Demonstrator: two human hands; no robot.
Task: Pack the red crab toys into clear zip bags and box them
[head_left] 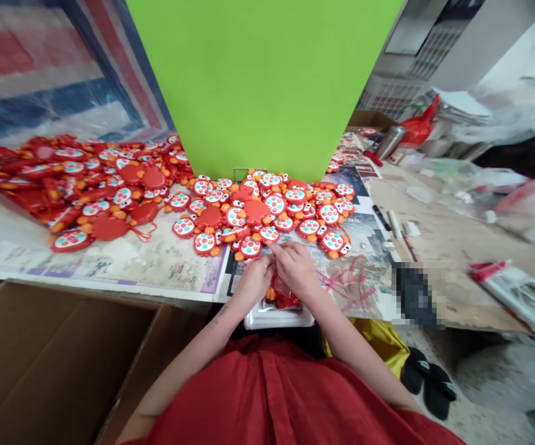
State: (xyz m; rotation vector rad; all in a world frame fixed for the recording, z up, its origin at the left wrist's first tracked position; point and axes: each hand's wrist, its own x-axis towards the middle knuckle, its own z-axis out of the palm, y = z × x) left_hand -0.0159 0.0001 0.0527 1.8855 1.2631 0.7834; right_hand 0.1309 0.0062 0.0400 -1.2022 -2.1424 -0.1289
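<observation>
Close together at the table's front edge, my left hand (254, 281) and my right hand (298, 267) pinch the upper part of a clear plastic bag. Inside the bag lies a red toy (285, 295) with orange parts, partly hidden by my wrists. Beneath it is a stack of clear plastic bags (279, 319) near my lap. Just beyond my fingertips spreads a pile of red toys (256, 211) with white faces, coloured buttons, orange feet and bulging eyes. Some lie with their plain red backs up.
A tall green panel (262, 86) stands behind the pile. More red toys (110, 179) heap up at the left. An open cardboard box (58, 364) sits at the lower left. On the right are a steel flask (390, 143), pens and plastic bags.
</observation>
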